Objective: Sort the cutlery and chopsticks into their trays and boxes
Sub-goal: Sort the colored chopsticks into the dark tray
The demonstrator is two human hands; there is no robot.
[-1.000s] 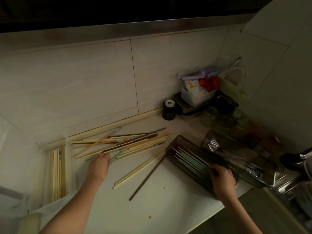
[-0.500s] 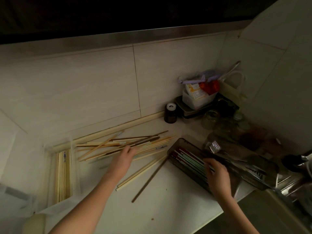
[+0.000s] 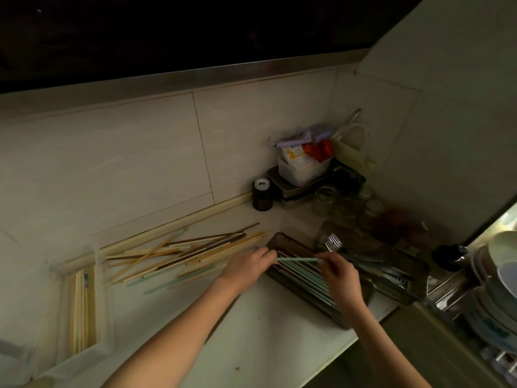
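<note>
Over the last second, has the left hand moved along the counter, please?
Yes. The left hand went right, from the loose wooden chopsticks to the dark chopstick tray, holding a pale green chopstick.

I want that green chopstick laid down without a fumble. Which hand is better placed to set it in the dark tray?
Probably the right hand: it pinches the green chopstick directly over the dark tray; the left hand holds its other end at the tray's edge.

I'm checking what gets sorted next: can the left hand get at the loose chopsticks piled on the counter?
Probably yes. The left hand sits right at the pile's near end, and the loose chopsticks lie uncovered on the counter; it would first have to release the green chopstick.
</note>
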